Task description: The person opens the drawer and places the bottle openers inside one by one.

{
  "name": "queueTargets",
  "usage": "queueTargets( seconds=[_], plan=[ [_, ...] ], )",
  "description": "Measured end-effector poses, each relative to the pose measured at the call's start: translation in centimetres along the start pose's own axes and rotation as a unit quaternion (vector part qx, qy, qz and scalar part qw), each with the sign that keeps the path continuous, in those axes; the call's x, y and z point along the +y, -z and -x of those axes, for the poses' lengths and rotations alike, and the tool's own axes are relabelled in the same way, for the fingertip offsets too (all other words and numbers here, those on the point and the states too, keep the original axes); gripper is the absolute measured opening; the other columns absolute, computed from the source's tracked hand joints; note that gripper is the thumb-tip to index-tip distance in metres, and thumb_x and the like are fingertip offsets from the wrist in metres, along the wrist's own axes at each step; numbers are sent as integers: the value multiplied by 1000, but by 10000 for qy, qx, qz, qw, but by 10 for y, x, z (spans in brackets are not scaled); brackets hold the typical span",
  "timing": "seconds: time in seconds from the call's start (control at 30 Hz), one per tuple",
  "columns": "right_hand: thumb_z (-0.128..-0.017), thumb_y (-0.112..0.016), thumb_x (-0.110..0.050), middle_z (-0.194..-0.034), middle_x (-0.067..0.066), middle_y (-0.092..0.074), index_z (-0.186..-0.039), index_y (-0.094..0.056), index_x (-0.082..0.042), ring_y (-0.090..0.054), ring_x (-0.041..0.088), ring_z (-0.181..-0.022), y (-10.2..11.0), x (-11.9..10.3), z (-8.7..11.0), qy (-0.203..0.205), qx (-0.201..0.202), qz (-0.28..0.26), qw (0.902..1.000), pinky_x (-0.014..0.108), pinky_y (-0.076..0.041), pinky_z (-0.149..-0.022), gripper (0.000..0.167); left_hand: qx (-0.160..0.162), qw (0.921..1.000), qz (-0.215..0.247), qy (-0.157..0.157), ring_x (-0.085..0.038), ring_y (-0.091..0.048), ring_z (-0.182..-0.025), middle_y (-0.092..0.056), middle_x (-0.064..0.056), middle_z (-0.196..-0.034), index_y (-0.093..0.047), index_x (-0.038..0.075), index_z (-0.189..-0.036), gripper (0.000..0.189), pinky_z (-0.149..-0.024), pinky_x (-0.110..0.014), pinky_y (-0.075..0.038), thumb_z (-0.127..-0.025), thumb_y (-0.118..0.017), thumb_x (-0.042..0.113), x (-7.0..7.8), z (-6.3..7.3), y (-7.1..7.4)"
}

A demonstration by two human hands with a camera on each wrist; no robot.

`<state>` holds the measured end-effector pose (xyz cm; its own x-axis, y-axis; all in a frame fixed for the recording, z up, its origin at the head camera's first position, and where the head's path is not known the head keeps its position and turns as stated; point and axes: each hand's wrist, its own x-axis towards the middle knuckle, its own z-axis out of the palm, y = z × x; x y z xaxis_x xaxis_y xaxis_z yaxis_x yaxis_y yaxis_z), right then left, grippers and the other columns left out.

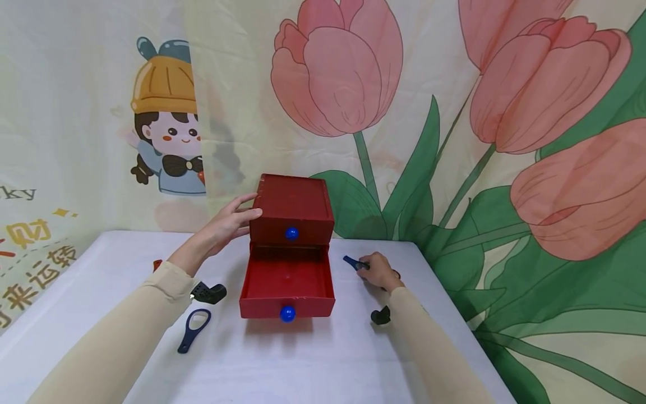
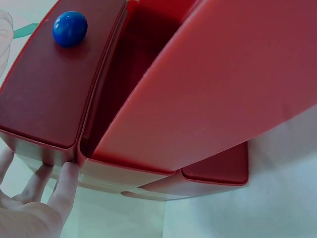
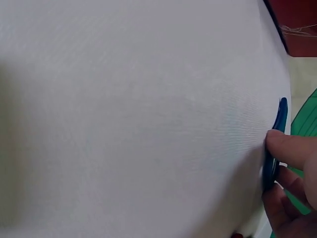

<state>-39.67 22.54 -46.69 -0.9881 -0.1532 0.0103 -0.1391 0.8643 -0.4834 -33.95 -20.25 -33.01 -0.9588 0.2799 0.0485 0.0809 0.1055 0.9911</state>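
A red two-drawer box stands on the table, its lower drawer pulled out and bare inside. The upper drawer is closed, with a blue round knob. My left hand rests against the box's left side, fingers extended; in the left wrist view, fingertips touch its side wall. To the right of the box, my right hand pinches a dark blue slim-handled tool between thumb and fingers. The right wrist view shows the tool edge-on, low over the white cloth; the hand hides part of it.
Left of the drawer lie a black clog-shaped piece with holes and a dark blue tool with an oval loop. A small red thing shows behind my left forearm. Another black piece lies beside my right sleeve. A printed curtain hangs behind the table.
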Motion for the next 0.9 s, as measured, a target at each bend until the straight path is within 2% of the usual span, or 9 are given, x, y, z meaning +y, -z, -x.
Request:
queueTargets(
  seconds=[0.17,0.4,0.63,0.9],
  plan=[
    [-92,-81,-12,-120,17,-68,-127,-75,1,-60,30,-111,5,0,1,54,-64,140,9999,51,-50,-105,37,-17,10000,18,3,-45,-36,-153,-29,-22,-170,-11,20,-173,83,-125,-58,-33,-107,-61,33,1,-1,-1],
    [-92,-83,-15,-117,12,-69,-128,-75,-2,-60,26,-104,12,-3,7,113,-247,72,9996,49,-54,-101,39,18,9999,-117,53,-46,-34,-154,-25,-21,-172,-9,22,-173,86,-125,-59,-33,-106,-62,36,-1,0,-2],
    [-90,-85,-16,-111,11,-68,-125,-78,-4,-60,22,-94,26,-13,14,794,-297,318,9959,40,-54,-87,38,42,9999,-145,47,-46,-34,-154,-24,-20,-173,-8,23,-173,88,-124,-57,-34,-106,-63,37,-1,0,-2],
    [-91,-83,-14,-110,17,-71,-121,-79,-2,-64,27,-97,50,-33,33,1531,-292,578,9861,39,-55,-82,32,24,9999,-128,36,-46,-34,-154,-25,-20,-173,-8,23,-173,88,-124,-57,-34,-106,-63,37,-2,0,-2]
  ],
)
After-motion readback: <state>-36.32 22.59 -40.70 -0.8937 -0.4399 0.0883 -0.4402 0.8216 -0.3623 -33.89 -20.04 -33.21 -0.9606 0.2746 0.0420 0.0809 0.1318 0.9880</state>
